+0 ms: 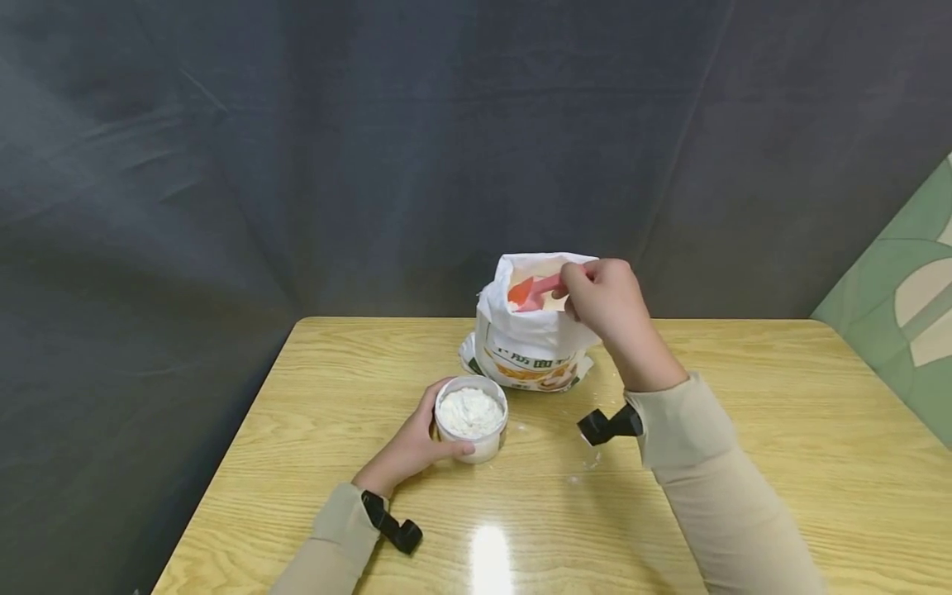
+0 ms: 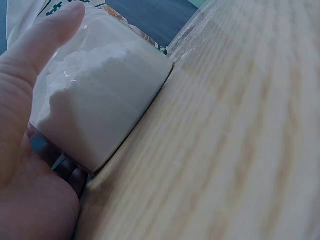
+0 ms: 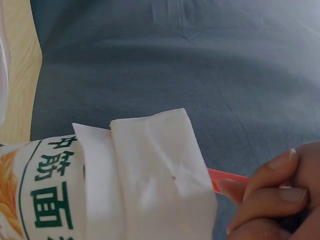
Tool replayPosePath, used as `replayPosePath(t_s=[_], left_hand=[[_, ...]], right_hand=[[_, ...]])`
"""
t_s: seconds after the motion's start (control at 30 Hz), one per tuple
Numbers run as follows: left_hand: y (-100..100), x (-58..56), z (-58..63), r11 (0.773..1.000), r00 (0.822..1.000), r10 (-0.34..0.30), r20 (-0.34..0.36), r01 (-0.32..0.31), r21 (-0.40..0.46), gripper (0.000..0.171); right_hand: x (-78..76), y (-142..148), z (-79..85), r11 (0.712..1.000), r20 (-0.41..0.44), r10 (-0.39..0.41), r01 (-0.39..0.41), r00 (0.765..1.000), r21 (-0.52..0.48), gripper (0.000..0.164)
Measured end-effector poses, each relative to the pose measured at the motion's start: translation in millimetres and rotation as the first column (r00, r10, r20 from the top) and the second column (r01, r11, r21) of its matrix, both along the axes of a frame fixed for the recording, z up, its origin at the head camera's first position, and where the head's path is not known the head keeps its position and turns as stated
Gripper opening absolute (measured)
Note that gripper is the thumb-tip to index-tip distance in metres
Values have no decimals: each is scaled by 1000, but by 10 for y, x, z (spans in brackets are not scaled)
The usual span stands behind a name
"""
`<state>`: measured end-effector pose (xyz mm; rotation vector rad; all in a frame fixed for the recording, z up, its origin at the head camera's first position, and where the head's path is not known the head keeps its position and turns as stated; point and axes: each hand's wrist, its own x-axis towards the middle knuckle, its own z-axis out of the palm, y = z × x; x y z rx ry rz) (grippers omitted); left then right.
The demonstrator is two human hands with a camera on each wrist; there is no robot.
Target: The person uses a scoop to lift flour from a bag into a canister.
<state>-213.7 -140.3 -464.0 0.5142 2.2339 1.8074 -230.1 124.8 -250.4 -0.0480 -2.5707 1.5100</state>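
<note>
My right hand (image 1: 606, 297) pinches the handle of a pink-red scoop (image 1: 530, 296), whose head sits within the mouth of a white flour bag (image 1: 531, 339). The bag stands upright with its top rolled outward and green lettering on its front. In the right wrist view the red handle (image 3: 227, 176) runs from behind the bag's folded rim to my fingers (image 3: 270, 200). My left hand (image 1: 416, 446) grips a clear round tub (image 1: 487, 446) of white flour from its left side, thumb in front. The left wrist view shows the tub (image 2: 110, 95) resting on the table, flour heaped inside.
Light spots of spilled flour (image 1: 574, 479) dot the wooden table (image 1: 357, 388) right of the tub. A dark grey cloth (image 1: 446, 149) hangs behind the table's far edge. At the right is a green patterned panel (image 1: 915, 306).
</note>
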Motion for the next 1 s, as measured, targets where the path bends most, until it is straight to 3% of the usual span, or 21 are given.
replayPosePath(t_s=[0.17,0.27,0.53,1.0], left_hand=[[-12,-35,-29,1000,1000,-4,-5,4,6,102],[-12,-37,-45,1000,1000,-6,-3,6,12,102],[10,-32,-45,999,999,-30,-18,31,42,102],[-12,-18,-60,998,999,-31,-26,32,51,102]], right_hand=[[-76,33,-29,993,74,38,-29,997,-115,33],[-107,102,-68,971,103,75,-49,992,-233,32],[-89,316,-130,864,105,114,-47,988,-501,35],[17,423,-286,701,59,83,-16,995,-713,47]])
